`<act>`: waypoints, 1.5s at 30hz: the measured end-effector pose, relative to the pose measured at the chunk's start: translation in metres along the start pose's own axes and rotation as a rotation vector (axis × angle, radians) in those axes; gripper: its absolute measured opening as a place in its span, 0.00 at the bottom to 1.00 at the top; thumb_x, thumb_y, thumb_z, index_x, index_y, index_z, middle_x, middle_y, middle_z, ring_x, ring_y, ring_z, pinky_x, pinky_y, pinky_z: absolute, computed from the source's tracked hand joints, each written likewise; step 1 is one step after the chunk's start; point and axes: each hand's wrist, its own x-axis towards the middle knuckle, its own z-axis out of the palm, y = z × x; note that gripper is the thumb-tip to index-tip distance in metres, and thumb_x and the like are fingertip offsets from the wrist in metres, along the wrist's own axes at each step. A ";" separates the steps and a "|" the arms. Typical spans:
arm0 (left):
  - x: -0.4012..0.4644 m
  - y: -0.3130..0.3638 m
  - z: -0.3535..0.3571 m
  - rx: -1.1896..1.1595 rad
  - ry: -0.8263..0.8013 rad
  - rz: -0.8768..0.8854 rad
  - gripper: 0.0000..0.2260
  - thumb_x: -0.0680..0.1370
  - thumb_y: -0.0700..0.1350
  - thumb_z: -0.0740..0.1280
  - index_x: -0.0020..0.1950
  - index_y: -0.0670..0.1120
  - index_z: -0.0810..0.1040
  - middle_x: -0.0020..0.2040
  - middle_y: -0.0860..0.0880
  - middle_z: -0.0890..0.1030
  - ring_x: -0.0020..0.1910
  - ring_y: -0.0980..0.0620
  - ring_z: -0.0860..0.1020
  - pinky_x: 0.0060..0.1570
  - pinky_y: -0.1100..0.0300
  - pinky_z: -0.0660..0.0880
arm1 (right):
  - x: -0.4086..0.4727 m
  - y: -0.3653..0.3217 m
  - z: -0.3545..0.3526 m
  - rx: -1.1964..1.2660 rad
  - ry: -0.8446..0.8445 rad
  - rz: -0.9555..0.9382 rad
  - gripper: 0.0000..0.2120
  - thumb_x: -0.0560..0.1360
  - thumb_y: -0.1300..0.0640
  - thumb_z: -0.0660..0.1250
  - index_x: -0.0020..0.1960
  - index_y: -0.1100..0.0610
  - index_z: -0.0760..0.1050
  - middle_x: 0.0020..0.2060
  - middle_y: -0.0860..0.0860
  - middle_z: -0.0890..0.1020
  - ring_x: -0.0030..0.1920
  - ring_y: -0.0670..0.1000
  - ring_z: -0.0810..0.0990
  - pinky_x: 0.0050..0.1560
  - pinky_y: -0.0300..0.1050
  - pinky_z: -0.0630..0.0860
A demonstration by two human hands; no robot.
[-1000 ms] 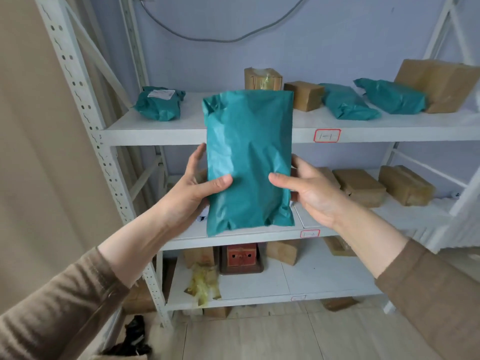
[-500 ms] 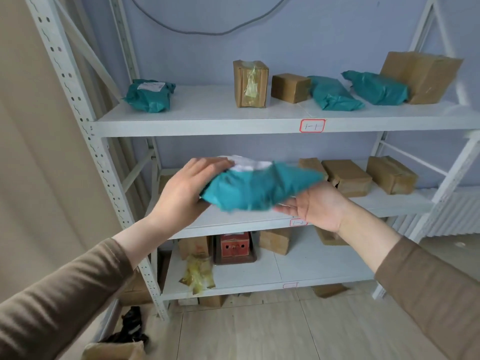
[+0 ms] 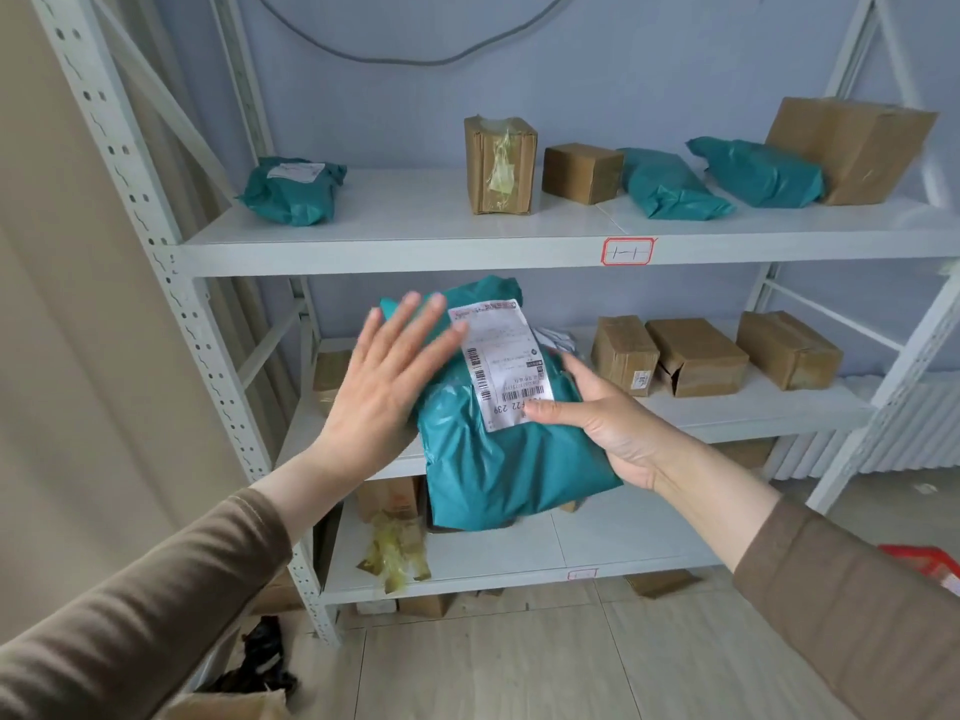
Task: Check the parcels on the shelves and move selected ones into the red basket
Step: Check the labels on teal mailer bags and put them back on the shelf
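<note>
A teal plastic mailer parcel [image 3: 498, 459] is held up in front of the middle shelf, its white shipping label [image 3: 501, 361] facing me. My right hand [image 3: 608, 423] grips the parcel's right edge, thumb on the label's lower corner. My left hand [image 3: 387, 381] lies flat and spread against the parcel's left side, fingers apart, a little blurred. A corner of the red basket [image 3: 930, 563] shows at the right edge, low on the floor.
The white metal shelf unit [image 3: 395, 252] holds teal mailers [image 3: 293, 192] [image 3: 670, 187] and brown boxes [image 3: 500, 166] [image 3: 852, 148] on top. More boxes [image 3: 696, 356] sit on the middle shelf. Lower shelves hold boxes and crumpled yellow tape [image 3: 395, 556]. A beige wall stands left.
The parcel was flipped over from its plain side, through a flat position, to label side facing me. My left hand went from gripping it to lying flat against it.
</note>
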 end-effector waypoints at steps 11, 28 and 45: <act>0.001 0.033 0.026 -1.531 -0.278 -1.100 0.30 0.80 0.63 0.68 0.80 0.56 0.67 0.73 0.52 0.79 0.71 0.48 0.79 0.71 0.44 0.74 | 0.028 0.013 -0.003 -0.184 0.272 -0.278 0.33 0.76 0.63 0.76 0.75 0.45 0.67 0.66 0.44 0.82 0.66 0.44 0.80 0.71 0.51 0.74; 0.126 -0.075 0.033 -1.427 0.258 -1.260 0.25 0.77 0.36 0.75 0.71 0.48 0.72 0.63 0.45 0.85 0.58 0.43 0.86 0.60 0.44 0.82 | 0.170 -0.077 -0.002 -0.089 0.165 -0.227 0.37 0.76 0.62 0.74 0.80 0.47 0.62 0.67 0.48 0.80 0.61 0.50 0.84 0.61 0.52 0.81; 0.240 -0.290 0.122 -1.037 0.100 -1.357 0.32 0.78 0.38 0.75 0.80 0.47 0.67 0.71 0.44 0.76 0.56 0.45 0.81 0.45 0.56 0.81 | 0.400 -0.130 0.026 0.081 0.335 -0.141 0.32 0.79 0.76 0.57 0.80 0.56 0.65 0.66 0.53 0.76 0.58 0.54 0.79 0.58 0.48 0.80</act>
